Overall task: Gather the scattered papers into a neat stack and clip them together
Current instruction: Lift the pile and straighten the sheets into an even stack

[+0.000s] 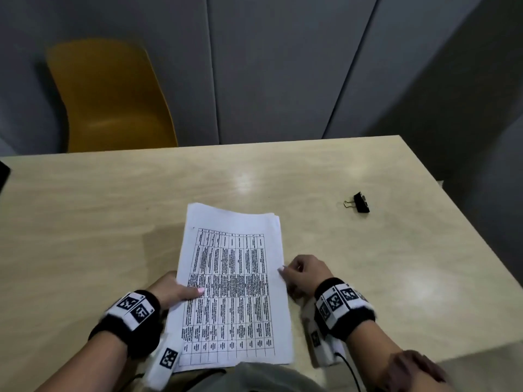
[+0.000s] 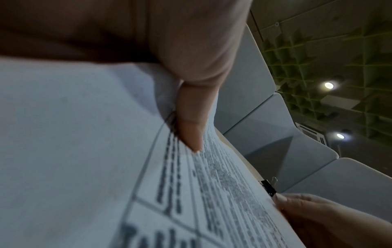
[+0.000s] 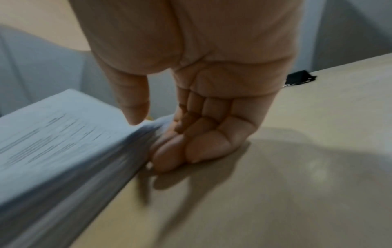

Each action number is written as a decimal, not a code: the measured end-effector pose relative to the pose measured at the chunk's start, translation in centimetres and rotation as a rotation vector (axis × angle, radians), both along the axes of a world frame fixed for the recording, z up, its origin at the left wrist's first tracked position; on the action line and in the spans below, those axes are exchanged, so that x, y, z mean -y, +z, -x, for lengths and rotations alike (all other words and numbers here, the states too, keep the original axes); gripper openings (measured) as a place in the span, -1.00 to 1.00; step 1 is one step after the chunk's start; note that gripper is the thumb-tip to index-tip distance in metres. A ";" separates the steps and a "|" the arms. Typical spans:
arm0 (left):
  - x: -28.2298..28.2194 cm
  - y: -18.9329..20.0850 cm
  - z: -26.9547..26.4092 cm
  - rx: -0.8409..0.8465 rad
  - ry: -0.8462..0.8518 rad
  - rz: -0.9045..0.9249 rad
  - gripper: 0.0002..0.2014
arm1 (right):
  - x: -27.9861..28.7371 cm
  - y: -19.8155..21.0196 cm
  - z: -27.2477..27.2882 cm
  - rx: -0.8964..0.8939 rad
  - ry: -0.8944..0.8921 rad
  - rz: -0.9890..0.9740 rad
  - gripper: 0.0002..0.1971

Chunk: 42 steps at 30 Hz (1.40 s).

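papers (image 1: 235, 284) pinched at left edge by left hand (image 1: 172, 290), steadied | right hand (image 1: 304, 274) fingers curled against right edge, squaring, nothing gripped | binder clip (image 1: 360, 202) left well apart, unused

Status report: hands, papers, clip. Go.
Left hand pinching the paper stack, thumb on top. Right hand at its right edge. Binder clip untouched on the table; path clear.
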<state>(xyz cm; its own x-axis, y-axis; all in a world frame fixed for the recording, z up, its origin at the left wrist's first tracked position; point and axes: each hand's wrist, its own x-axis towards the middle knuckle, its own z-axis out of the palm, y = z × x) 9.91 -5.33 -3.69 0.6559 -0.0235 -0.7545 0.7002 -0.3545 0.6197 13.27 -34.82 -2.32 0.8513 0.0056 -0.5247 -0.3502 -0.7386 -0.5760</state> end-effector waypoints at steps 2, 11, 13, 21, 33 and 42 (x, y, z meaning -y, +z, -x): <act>0.1 0.0 -0.1 0.014 -0.004 -0.001 -0.51 | 1.4 0.0 -1.7 0.035 -0.135 -0.047 -0.74; -0.3 0.6 1.1 0.096 0.047 0.135 -0.20 | -1.7 -0.7 -1.7 0.022 -0.127 -0.072 -0.66; -0.5 0.6 1.8 0.107 0.131 0.201 -0.02 | -2.6 -0.7 -1.1 0.067 -0.150 -0.128 -0.58; 0.0 1.3 2.7 0.160 0.116 0.287 -0.01 | -4.5 0.1 -0.6 0.142 -0.398 -0.562 -0.77; 0.5 2.5 1.9 0.240 0.353 0.251 -0.62 | -4.8 -0.3 0.3 0.209 -0.379 -0.569 -0.76; 1.2 2.6 1.8 0.209 0.315 0.349 -0.80 | -4.1 0.2 0.6 -0.073 -0.410 -0.851 -0.74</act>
<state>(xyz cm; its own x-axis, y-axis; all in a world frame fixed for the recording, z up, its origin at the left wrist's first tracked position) 8.10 -6.56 -1.10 0.8078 -0.0280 -0.5888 0.5881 0.1065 0.8017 12.67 -30.75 -2.11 0.8373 0.1188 -0.5337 -0.5452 0.1083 -0.8313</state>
